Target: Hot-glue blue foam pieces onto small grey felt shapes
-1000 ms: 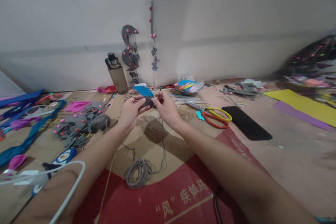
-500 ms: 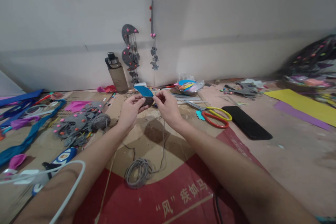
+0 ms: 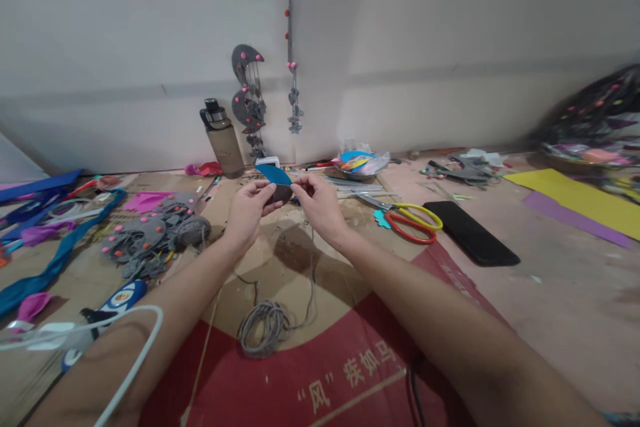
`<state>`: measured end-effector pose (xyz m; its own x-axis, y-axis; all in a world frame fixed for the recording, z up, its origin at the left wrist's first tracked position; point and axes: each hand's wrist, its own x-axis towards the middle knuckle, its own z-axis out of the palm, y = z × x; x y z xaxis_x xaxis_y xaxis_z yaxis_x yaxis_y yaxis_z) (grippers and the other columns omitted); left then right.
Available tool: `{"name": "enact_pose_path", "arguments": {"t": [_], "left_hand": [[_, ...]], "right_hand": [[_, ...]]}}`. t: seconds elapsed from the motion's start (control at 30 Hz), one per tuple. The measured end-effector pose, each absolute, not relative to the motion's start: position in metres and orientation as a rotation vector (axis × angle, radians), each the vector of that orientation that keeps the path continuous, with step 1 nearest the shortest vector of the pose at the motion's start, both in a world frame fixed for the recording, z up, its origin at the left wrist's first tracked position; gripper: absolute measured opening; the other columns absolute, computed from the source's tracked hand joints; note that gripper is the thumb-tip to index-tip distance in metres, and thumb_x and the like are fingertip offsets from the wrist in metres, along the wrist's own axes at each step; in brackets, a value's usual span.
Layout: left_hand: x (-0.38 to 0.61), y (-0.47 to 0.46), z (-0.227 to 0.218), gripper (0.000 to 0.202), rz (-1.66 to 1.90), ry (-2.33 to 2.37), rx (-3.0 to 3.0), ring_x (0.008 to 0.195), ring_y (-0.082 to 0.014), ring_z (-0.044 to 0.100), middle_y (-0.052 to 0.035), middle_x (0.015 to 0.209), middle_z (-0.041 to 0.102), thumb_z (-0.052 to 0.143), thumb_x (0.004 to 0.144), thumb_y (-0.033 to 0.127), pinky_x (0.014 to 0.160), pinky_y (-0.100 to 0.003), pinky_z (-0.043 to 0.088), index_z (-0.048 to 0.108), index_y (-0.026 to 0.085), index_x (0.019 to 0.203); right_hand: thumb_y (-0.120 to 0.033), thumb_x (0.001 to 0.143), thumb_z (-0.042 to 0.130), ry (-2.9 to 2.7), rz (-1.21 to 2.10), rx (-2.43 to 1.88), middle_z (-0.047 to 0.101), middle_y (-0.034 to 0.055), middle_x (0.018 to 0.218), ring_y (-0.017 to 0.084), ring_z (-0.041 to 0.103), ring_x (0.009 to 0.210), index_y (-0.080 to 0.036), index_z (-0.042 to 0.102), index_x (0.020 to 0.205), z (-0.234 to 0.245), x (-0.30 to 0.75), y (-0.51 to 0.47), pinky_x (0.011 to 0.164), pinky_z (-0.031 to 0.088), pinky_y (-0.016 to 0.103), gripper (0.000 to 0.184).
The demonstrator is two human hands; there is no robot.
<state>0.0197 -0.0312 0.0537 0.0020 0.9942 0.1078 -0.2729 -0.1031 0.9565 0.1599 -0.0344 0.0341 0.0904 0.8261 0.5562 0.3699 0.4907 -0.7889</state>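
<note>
One blue-and-dark piece [image 3: 275,175] is up above the cardboard [image 3: 350,353], pinched by the left hand [image 3: 247,212], and here's the right hand [image 3: 321,208] nipping its edge! Nearer in, a grey cord coil [image 3: 274,329] lies loose.

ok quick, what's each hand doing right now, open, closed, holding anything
Left hand: closed, holding the blue and grey piece.
Right hand: fingertips closed at its edge; pinching piece or yarn, can't tell.

Dark piece [image 3: 283,193], centre, partly behind left fingers [image 3: 265,196]. Yellow sheet [image 3: 575,198], three o'clock, cut by edge. White cable [image 3: 159,328], eight o'clock, likewise.
</note>
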Motion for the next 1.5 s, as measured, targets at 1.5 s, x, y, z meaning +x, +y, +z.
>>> {"name": "enact_pose_path", "arguments": {"t": [1.5], "left_hand": [[0.025, -0.034, 0.047, 0.018, 1.449, 0.906, 0.969, 0.071, -0.0115, 0.06, -0.0015, 0.078, 0.062, 0.071, 0.064, 0.025, 0.068, -0.03, 0.055, 0.06, 0.014, 0.073]], "right_hand": [[-0.032, 0.078, 0.051, -1.386, 0.508, -1.064, 0.051, -0.0013, 0.072, 0.012, 0.048, 0.065, -0.019, 0.051, 0.089, 0.033, 0.16, -0.031, 0.063, 0.038, 0.026, 0.017]]}}
